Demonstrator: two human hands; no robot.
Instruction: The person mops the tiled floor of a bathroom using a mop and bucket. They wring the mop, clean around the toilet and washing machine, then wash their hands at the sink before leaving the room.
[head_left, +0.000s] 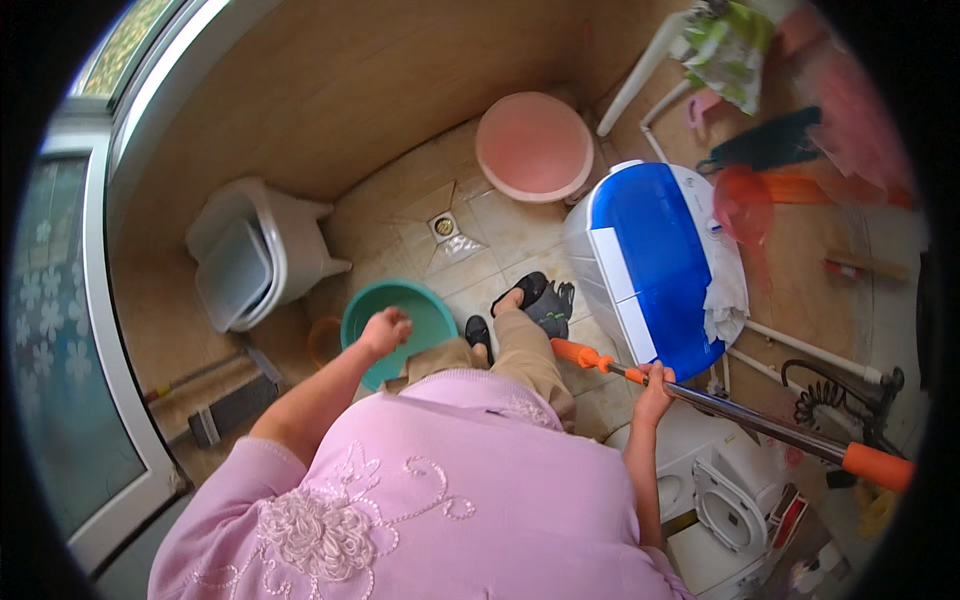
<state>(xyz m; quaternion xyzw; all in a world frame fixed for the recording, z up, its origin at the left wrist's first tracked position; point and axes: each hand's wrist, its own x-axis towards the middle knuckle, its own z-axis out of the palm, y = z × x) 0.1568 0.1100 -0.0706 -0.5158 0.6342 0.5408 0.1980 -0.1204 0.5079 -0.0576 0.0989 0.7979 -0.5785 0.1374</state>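
My right hand (655, 390) is closed round the metal shaft of a mop with orange grips (757, 421). The shaft runs from the right rim down toward the floor by my feet. Dark grey strands of a mop head (551, 311) lie at my shoe, beyond the orange lower end. My left hand (386, 331) is over a green plastic basin (426, 296), with its fingers curled and nothing visible in them. Whether the fingers are fully closed does not show. A washing machine with a blue lid (660, 247) stands beside the mop, a white cloth (726, 292) at its edge.
A pink basin (534, 146) stands near the back wall. A floor drain (444, 225) lies in the tiles ahead. Stacked plastic stools (292, 255) lean at the left wall, near a glass door (75, 322). A toilet (724, 510) is at lower right; pipes run along the right wall.
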